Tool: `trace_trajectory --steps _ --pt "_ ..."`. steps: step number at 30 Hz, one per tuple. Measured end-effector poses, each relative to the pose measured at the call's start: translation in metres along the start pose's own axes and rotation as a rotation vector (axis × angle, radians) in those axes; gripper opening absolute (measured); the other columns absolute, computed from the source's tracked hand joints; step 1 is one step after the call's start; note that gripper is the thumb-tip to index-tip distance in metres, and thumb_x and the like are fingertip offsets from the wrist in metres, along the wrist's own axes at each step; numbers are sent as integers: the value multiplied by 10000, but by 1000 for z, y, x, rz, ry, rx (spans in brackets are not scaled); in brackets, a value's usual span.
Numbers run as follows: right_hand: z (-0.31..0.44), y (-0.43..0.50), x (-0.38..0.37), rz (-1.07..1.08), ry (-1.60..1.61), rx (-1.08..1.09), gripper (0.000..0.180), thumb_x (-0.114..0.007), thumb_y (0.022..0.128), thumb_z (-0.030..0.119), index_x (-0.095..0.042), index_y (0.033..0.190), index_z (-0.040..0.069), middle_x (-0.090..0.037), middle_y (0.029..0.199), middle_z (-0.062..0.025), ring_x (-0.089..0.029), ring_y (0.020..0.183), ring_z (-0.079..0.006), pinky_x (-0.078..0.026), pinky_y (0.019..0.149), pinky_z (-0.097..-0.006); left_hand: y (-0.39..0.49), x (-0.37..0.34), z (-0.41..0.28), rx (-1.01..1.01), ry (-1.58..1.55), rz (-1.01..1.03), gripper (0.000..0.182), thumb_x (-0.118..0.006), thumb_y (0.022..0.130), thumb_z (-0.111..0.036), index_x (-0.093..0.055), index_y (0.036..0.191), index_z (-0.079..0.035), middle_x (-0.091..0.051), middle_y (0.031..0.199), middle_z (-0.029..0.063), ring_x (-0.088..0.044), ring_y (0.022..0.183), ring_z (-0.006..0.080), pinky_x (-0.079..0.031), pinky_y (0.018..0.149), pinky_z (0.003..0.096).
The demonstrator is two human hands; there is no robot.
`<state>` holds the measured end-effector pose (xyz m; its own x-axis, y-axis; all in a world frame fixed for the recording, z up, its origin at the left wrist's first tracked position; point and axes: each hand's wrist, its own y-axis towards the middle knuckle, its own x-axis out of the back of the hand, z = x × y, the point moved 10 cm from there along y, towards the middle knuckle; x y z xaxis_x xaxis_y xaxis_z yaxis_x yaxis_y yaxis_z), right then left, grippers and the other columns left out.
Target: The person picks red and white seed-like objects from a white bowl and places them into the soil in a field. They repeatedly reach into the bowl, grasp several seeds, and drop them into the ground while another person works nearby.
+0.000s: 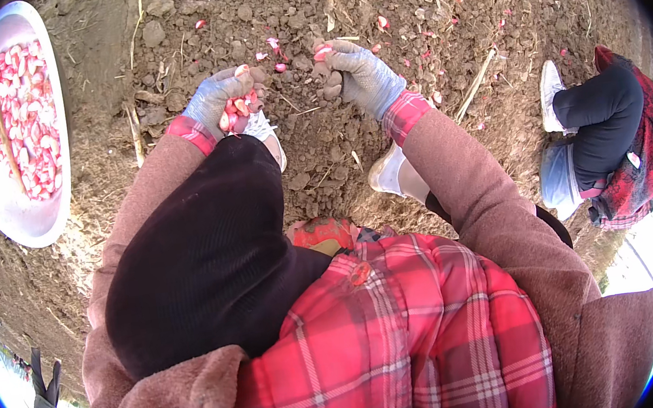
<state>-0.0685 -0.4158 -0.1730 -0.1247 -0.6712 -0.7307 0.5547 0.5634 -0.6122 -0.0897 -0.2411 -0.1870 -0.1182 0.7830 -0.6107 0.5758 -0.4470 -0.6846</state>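
Note:
My left hand (231, 96), in a soiled fabric glove, holds a small heap of red-coated cloves (238, 109), which look like garlic, above the soil near my shoe. One clove (242, 70) shows at its thumb and fingertips. To the right, my right hand (356, 72), gloved too, pinches a single reddish clove (322, 52) between thumb and forefinger. Its other fingers are curled. Below both hands lies loose brown soil (307, 145) with scattered pink cloves and bits of skin, among them a clove (280, 68) between the hands.
At the far left stands a metal basin (23, 220) with many red-coated cloves and a wooden stick (7, 145) in it. A co-worker (604, 121) crouches at the right. Dry stalks (476, 85) and clods lie on the soil. My shoes (387, 173) rest on the ground below my hands.

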Motion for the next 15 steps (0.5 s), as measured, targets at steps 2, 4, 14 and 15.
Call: trace_trajectory --steps 2,4,14,15 --pt "-1 2 3 21 0 4 289 -624 855 70 -556 1137 60 -629 885 -63 -583 636 -136 -523 614 -328 -2 8 -1 -30 10 -26 265 -622 880 -141 -564 1060 45 -622 909 112 -625 777 172 -546 661 262" --pt "1 4 2 54 -18 29 319 -623 859 85 -539 1165 59 -641 921 -82 -589 635 -143 -526 619 -333 -3 10 -3 -43 -45 -7 266 -626 868 -127 -566 1064 42 -625 911 113 -627 783 178 -546 673 270" --pt "12 11 -13 138 20 16 240 -593 904 177 -550 1077 16 -663 924 -155 -646 660 -152 -556 624 -337 -1 20 -8 -44 17 9 311 -649 824 -90 -574 1091 51 -632 899 130 -630 773 189 -548 682 279" --pt "12 11 -11 106 -32 14 231 -589 907 174 -551 1070 15 -662 926 -159 -636 648 -145 -543 603 -322 0 20 -7 -40 17 16 311 -648 825 -89 -574 1092 53 -631 896 131 -630 769 189 -549 677 277"
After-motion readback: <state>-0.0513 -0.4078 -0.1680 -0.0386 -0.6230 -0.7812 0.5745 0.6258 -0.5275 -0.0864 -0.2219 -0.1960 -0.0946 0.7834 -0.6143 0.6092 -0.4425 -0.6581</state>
